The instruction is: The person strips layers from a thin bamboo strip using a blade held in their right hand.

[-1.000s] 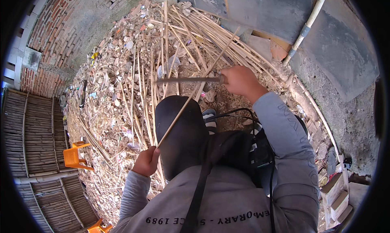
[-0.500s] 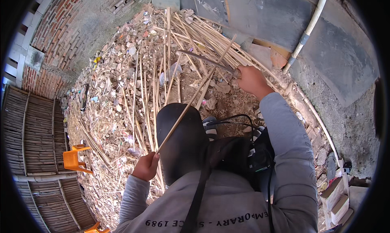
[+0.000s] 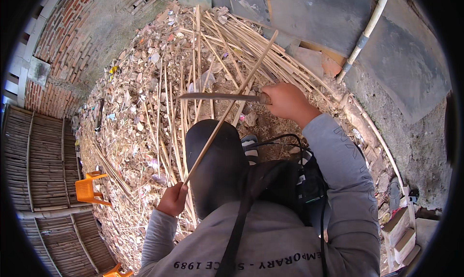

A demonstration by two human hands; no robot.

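My left hand (image 3: 172, 199) is closed around the lower end of a long pale bamboo stick (image 3: 235, 100), which slants up and to the right. In my right hand (image 3: 286, 100) I grip the handle of a long knife (image 3: 217, 97). Its blade points left and lies level across the stick, touching it near its middle. A black cap (image 3: 212, 166) on the head fills the middle of the view and hides the ground beneath it.
A heap of bamboo sticks (image 3: 232, 40) and shavings covers the ground ahead. A brick wall (image 3: 48, 59) stands at left, woven bamboo panels (image 3: 43, 161) and an orange plastic chair (image 3: 89, 189) lower left. A white pipe (image 3: 365, 30) leans on a grey wall at right.
My right hand has brought the knife back down from the far right to lie level across the stick. My left hand has stayed in place with the stick.
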